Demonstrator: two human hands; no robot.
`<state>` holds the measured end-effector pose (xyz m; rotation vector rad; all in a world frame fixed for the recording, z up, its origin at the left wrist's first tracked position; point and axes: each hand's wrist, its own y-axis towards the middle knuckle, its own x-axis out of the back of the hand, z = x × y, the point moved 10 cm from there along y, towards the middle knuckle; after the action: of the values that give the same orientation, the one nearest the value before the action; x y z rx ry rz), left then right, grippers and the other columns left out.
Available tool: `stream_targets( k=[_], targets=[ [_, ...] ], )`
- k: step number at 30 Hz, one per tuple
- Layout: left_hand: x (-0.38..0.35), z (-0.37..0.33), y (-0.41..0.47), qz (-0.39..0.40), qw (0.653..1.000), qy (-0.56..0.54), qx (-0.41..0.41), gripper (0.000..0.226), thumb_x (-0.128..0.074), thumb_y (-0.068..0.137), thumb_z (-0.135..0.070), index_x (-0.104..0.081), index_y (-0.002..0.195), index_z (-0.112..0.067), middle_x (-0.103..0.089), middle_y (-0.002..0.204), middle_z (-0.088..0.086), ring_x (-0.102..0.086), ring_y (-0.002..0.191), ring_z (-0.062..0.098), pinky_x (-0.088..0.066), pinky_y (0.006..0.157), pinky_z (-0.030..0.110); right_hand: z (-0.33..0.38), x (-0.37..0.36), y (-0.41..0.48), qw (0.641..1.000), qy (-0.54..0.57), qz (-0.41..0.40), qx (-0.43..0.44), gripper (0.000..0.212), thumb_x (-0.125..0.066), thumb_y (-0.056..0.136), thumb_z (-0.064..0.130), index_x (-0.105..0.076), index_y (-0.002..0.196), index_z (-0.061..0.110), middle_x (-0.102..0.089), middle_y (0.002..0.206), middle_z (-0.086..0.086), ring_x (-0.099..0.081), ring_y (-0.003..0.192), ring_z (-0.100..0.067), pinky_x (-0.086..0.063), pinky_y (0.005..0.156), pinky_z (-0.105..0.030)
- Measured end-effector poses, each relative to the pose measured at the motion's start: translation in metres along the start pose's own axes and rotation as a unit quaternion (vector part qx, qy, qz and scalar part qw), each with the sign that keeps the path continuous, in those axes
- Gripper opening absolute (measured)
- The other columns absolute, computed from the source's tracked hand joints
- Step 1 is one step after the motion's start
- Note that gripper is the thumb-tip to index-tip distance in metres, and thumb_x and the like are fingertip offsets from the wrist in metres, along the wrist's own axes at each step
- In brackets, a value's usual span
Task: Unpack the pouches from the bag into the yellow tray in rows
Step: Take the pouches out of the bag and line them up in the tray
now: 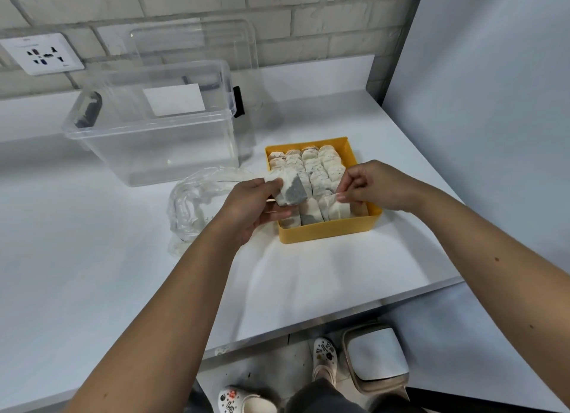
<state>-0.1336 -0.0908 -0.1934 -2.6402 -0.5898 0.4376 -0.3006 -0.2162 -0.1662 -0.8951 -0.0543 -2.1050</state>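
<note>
Head view: the yellow tray is seen nearly full; four rows of pouches are packed upright from its far wall down toward the hands; only a sliver of bare yellow floor is left at the near right corner, under the right hand.

A pouch with a dark grey patch is gripped in the left hand, fingers curled round it, just above the tray's near left corner; a second pouch is pinched by its top edge between the right hand's thumb and fingertips, standing at the near end of the right-most row.

The bag is lying crumpled on the table just left of the left hand; nothing pale is made out through its clear plastic, so it is judged emptied or close to it; what remains looks like the seating of these last two pouches.

Room inside the tray is tight; the gap for the held pouch cannot be made out behind the left hand. Open table is offered toward the body and leftward past the bag; a clear box is stood beyond the bag, well apart from both hands; the table's edge runs near the right hand's outer side, with a pale panel rising beyond it.
</note>
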Motion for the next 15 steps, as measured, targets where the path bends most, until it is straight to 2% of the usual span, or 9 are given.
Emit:
stream_targets(
  k=[2,5,8,12,15],
  targets=[
    [-0.001,0.001,0.0,0.002,1.0,0.013,0.0,0.014,-0.059,0.098,-0.012,-0.066,0.102,0.0,-0.075,0.094,0.015,-0.074,0.073,0.028,-0.062,0.063,0.03,0.0,-0.005,0.004,1.0,-0.027,0.013,-0.005,0.01,-0.078,0.082,0.017,-0.07,0.088,0.014,-0.069,0.066,0.006,-0.061,0.059,-0.001,-0.051,0.073,-0.026],
    [-0.002,0.002,0.0,0.006,1.0,0.027,0.0,0.012,-0.059,0.098,-0.011,-0.066,0.098,-0.002,-0.075,0.09,0.013,-0.074,0.072,0.028,-0.062,0.066,0.031,0.003,-0.009,0.011,0.999,-0.051,0.007,-0.004,0.008,-0.078,0.082,0.018,-0.071,0.086,0.017,-0.069,0.069,0.008,-0.06,0.058,0.004,-0.049,0.068,-0.02],
    [0.0,0.001,0.0,0.005,0.999,0.032,-0.002,0.011,-0.059,0.098,-0.011,-0.066,0.098,-0.002,-0.075,0.092,0.014,-0.074,0.076,0.029,-0.063,0.069,0.033,0.005,-0.01,0.016,0.998,-0.06,-0.014,0.004,0.008,-0.077,0.082,0.018,-0.071,0.087,0.018,-0.071,0.078,0.004,-0.063,0.069,0.0,-0.046,0.068,-0.017],
    [0.001,0.0,0.002,0.002,0.999,0.035,-0.001,0.011,-0.06,0.097,-0.011,-0.066,0.098,-0.001,-0.075,0.095,0.016,-0.074,0.078,0.031,-0.063,0.07,0.033,0.01,-0.009,0.019,0.99,-0.129,-0.047,0.023,0.01,-0.08,0.079,0.018,-0.071,0.085,0.018,-0.065,0.078,0.012,-0.059,0.072,-0.001,-0.04,0.06,-0.008],
    [0.0,0.001,0.002,0.004,0.999,0.037,0.002,0.011,-0.061,0.096,-0.009,-0.067,0.101,0.0,-0.075,0.099,0.017,-0.074,0.081,0.033,-0.062,0.066,0.029,0.007,-0.014,0.019,0.991,-0.131,-0.034,0.019,0.017,-0.084,0.074,0.019,-0.072,0.085,0.018,-0.068,0.079,0.006,-0.061,0.072,-0.005,-0.045,0.063,-0.012]
  ],
)
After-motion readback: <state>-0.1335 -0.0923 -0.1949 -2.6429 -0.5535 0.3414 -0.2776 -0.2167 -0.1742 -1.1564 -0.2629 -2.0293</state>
